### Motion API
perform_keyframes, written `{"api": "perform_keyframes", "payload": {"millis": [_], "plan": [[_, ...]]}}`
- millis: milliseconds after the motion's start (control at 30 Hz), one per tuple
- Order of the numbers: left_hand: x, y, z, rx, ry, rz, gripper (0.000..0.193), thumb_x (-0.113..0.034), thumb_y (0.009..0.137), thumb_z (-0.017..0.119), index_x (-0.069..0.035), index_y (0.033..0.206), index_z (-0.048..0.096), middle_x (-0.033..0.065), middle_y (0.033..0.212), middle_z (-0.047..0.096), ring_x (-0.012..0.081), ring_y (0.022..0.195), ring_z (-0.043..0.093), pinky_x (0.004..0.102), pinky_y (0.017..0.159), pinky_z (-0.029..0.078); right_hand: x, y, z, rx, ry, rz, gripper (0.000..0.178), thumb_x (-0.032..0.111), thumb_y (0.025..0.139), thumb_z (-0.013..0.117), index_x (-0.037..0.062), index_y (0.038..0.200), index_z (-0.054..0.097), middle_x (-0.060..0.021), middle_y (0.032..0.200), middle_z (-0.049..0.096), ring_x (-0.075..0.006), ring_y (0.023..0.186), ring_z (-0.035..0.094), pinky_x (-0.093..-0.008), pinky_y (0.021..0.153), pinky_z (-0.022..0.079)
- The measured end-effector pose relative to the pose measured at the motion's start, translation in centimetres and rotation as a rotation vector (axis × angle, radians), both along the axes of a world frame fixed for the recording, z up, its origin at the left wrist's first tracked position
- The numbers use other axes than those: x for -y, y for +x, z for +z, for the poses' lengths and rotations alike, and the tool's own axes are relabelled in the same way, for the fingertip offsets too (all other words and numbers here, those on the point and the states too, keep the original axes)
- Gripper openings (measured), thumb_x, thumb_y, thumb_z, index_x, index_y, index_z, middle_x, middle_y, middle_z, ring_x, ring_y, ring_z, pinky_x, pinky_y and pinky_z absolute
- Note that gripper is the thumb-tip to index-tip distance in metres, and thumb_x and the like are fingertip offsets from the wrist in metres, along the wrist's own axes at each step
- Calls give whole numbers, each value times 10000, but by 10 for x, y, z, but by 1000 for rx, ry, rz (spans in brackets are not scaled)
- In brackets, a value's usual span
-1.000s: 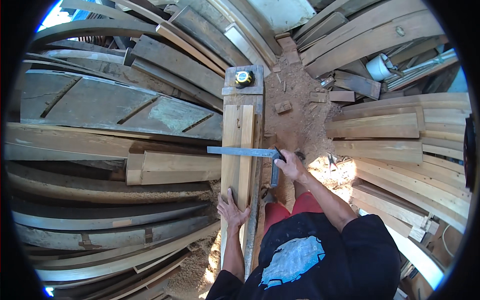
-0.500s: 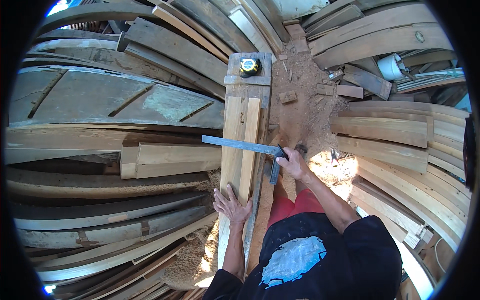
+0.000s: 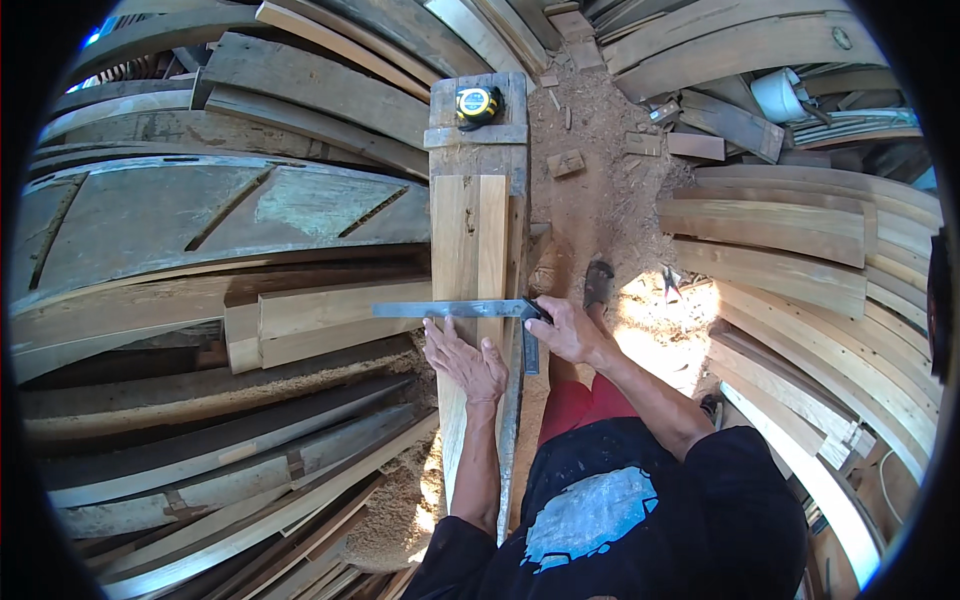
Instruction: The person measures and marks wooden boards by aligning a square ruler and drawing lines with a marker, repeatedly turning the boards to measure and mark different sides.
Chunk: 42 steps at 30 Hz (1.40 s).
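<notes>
Across plank [image 3: 453, 245], metal square [image 3: 440, 309]; leftward

The right hand [image 3: 565, 332] covers part of a thin dark tool [image 3: 536, 309], its kind unclear. The left hand [image 3: 470, 368] hides some of the board [image 3: 453, 240]; whether its fingertips touch the metal square [image 3: 440, 309] cannot be told. The lower edge cuts off the black shirt [image 3: 690, 530].

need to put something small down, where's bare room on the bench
A good bare stretch is on the boards, between the square's blade and their far end. A thin strip of bench shows between that end and the raised crosspiece. Crowded: at the blade, with the left hand and right hand, and beyond the crosspiece, where the tape measure sits.
</notes>
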<state>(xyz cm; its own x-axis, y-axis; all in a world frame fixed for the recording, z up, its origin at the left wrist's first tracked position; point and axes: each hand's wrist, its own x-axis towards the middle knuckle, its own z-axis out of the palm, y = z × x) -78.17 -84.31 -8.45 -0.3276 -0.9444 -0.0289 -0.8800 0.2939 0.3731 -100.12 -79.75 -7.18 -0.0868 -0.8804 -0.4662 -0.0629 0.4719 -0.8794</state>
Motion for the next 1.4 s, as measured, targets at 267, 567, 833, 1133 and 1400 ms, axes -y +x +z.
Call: {"api": "perform_keyframes", "payload": {"millis": [267,567,833,1133,1400], "plan": [[-12,6,18,-8,101,-178,1218,-707,731,778,-164,1639,175,325,1705,-17,555,1562,-72,761,1166,-64,-10,32,-11,2,60,11,306,299,910,676,-3,949,641,-183,775,636,-332,735,671,-470,694,501],[-10,-2,23,15,64,-130,904,-473,688,841,-284,1515,526,347,1690,90,608,1538,41,758,1179,61,-10,61,-36,248,25,-194,290,287,913,715,5,979,701,-112,737,644,-184,695,644,-394,646,499],[-8,-6,21,10,0,-122,851,-466,721,802,-386,1525,532,349,1681,123,617,1511,111,739,1183,95,-4,63,-23,220,-19,-322,246,244,950,730,1,960,695,20,750,602,-63,698,531,-293,604,456],[-9,-6,21,31,19,-118,858,-485,738,794,-411,1541,500,348,1680,118,607,1514,101,741,1174,107,-4,61,-18,255,3,-334,230,232,954,725,4,966,691,32,760,607,-53,702,536,-273,599,453],[-8,-5,21,20,14,-116,844,-535,750,783,-394,1537,511,355,1669,155,618,1514,102,779,1148,95,4,58,0,239,56,-304,208,206,958,713,0,968,691,13,787,647,-55,723,558,-285,624,482]]}}
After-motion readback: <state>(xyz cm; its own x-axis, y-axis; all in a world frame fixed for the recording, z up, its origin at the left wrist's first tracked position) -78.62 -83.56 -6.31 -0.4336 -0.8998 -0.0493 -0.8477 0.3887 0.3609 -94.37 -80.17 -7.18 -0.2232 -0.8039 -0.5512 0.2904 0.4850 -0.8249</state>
